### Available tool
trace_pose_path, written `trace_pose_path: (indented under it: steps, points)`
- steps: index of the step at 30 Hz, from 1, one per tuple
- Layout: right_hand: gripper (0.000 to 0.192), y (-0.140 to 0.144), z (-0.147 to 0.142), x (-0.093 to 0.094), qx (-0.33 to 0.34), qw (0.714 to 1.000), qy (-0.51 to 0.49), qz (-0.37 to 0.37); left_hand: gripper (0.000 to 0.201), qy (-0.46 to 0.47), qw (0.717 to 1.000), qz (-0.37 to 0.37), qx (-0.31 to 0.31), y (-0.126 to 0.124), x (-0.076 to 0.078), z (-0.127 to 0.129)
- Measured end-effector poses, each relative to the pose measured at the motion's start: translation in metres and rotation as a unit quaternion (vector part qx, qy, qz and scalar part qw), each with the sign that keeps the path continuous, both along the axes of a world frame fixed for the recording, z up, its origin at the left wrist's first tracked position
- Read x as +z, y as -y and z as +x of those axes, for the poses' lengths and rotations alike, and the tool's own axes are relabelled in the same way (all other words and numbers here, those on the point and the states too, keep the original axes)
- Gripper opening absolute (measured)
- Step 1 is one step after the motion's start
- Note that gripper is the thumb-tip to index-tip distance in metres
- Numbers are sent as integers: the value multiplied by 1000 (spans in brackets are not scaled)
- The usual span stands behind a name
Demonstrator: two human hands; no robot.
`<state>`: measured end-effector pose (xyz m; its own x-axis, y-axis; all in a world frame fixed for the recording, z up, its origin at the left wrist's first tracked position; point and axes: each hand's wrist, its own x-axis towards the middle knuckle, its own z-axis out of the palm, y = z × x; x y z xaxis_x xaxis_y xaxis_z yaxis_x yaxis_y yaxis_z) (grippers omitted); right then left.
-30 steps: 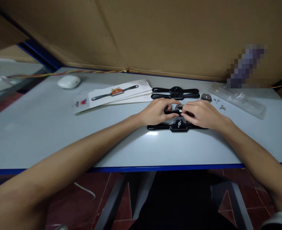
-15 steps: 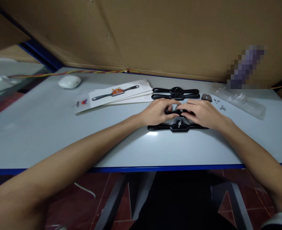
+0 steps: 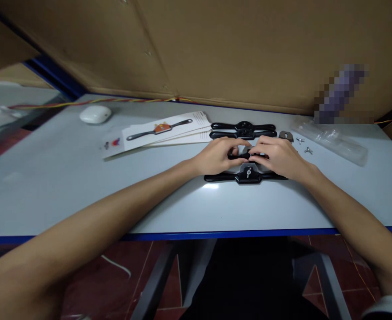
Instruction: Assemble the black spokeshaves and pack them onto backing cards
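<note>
A black spokeshave (image 3: 234,156) lies across the table between my hands, its middle partly hidden by my fingers. My left hand (image 3: 218,155) is closed around its left side, thumb in front and fingers behind. With its fingertips pinched at the tool's centre, my right hand (image 3: 278,155) is closed on a small wing screw, mostly hidden, by the grey blade (image 3: 246,150). Just in front lies a second spokeshave (image 3: 248,174), with a blade and a wing screw fitted at its middle. Behind my hands are two more black spokeshave bodies (image 3: 244,126).
A loose blade (image 3: 286,136) and two wing screws (image 3: 308,150) lie to the right, near clear plastic packaging (image 3: 342,144). Printed cards (image 3: 164,129) are fanned out at the left, beyond them a white mouse-shaped object (image 3: 95,114). A cardboard wall (image 3: 216,53) closes off the back.
The fingers of my right hand have shifted slightly at the spokeshave's middle. My left hand keeps its hold, and the other things stay where they were.
</note>
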<state>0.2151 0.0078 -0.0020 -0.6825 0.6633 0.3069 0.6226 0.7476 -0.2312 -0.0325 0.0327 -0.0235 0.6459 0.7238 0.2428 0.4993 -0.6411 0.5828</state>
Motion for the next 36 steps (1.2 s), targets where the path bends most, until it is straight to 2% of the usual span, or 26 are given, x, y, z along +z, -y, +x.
trace_pose_path:
  steps: [8, 15, 19, 23, 30, 36]
  points:
    - [24, 2, 3, 2, 28, 1000, 13, -2, 46, -1, 1000, 3, 1, -1, -1, -1]
    - [24, 1, 1, -1, 34, 998, 33, 38, 43, 6, 1000, 4, -6, -1, -1, 0]
    - [33, -1, -1, -2, 23, 996, 57, 69, 46, 8, 1000, 0, -6, -1, -2, 0]
    - [39, 0, -3, -2, 30, 996, 60, 63, 47, 2, 1000, 1, -5, -1, -2, 0]
    - [27, 0, -5, -4, 37, 998, 17, 45, 44, -12, 1000, -2, -6, 1, 4, 0]
    - [31, 2, -8, 0, 62, 997, 16, 29, 44, -10, 1000, 1, -5, 1, 3, 1]
